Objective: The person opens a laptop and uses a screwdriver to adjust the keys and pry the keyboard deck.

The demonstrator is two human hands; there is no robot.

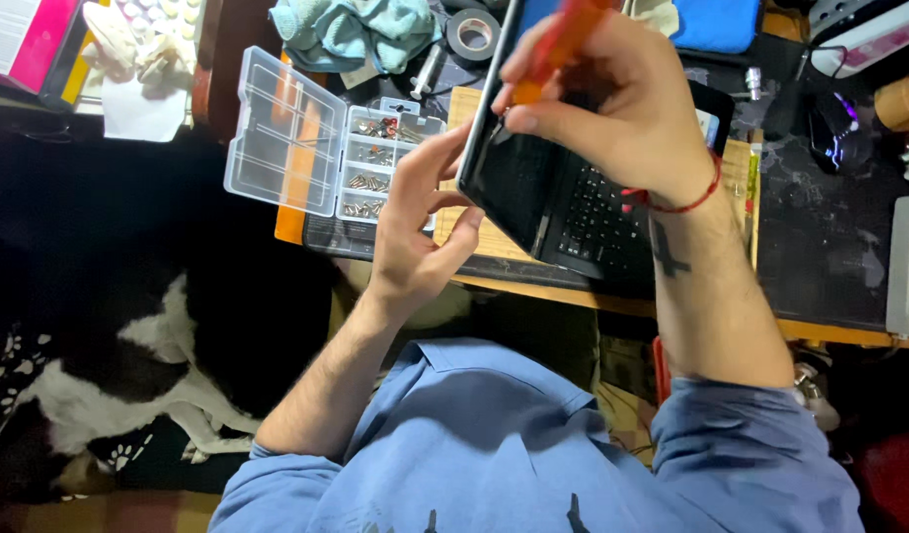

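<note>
Left hand [415, 232]: its grip is clenched on the near edge of the laptop [563, 197], tilted up on the table [829, 247].
Right hand [612, 109]: grip grasping an orange screwdriver [558, 44], long axis slanting down-left toward the screen edge.
Left of laptop: open clear screw box [326, 148], nearer the left hand.

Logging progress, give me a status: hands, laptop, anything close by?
Left hand steadies laptop lid edge. Right hand grips orange screwdriver. Open screw organizer beside.

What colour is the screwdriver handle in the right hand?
Orange, on the screwdriver handle gripped by the right hand; head view.
</note>
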